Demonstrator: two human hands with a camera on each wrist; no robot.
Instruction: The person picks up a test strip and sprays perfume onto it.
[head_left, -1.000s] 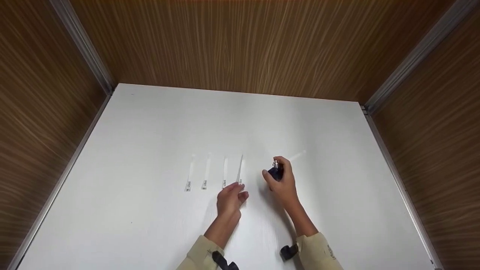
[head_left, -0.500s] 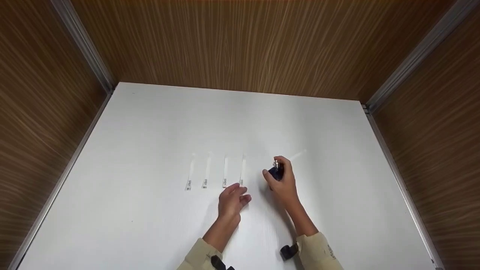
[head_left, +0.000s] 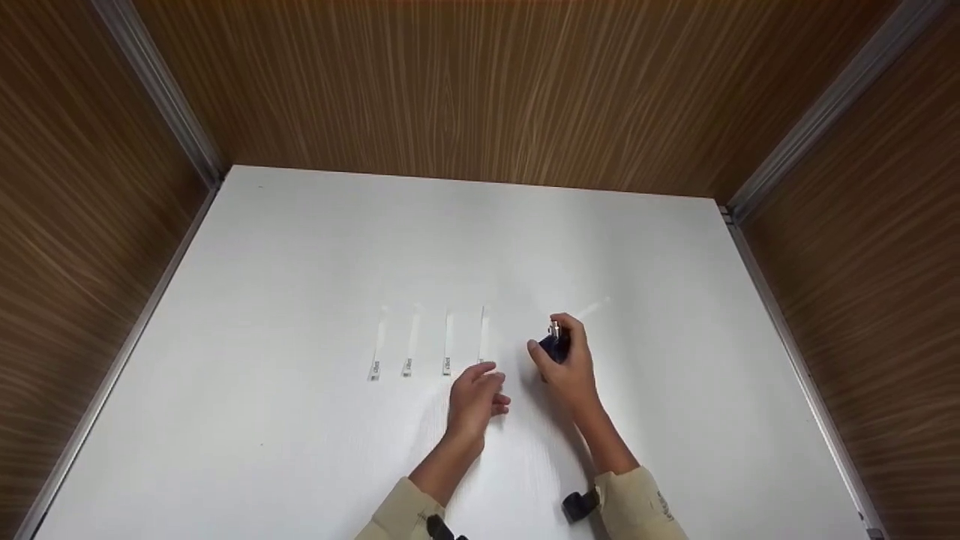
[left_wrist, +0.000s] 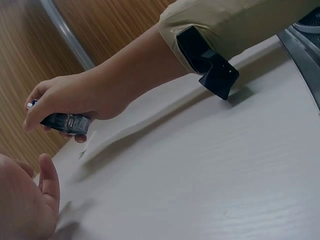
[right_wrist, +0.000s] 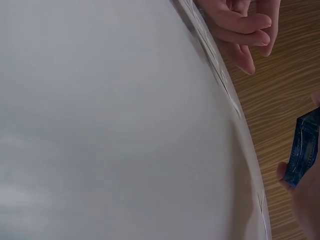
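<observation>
Several thin white paper strips [head_left: 447, 341] lie side by side on the white table [head_left: 300, 262], each with a small printed end toward me. My left hand [head_left: 478, 395] hovers just below the rightmost strip [head_left: 484, 336], fingers loosely bent and holding nothing. My right hand [head_left: 568, 364] grips a small dark blue bottle [head_left: 553, 345] with a silver top, a little right of the strips. The same bottle [left_wrist: 66, 121] shows in the left wrist view, held just above the table, and its blue side [right_wrist: 302, 150] appears in the right wrist view. One more strip [head_left: 592, 310] lies slanted beyond the right hand.
Wood-grain walls [head_left: 480, 82] with metal corner rails [head_left: 161, 90] close the table in on three sides. Beige sleeves and black wrist straps [head_left: 579, 504] sit at the near edge.
My left hand has let go of the rightmost strip, which now lies flat, and has drawn back toward me and slightly right. The right hand with the bottle has barely moved.
</observation>
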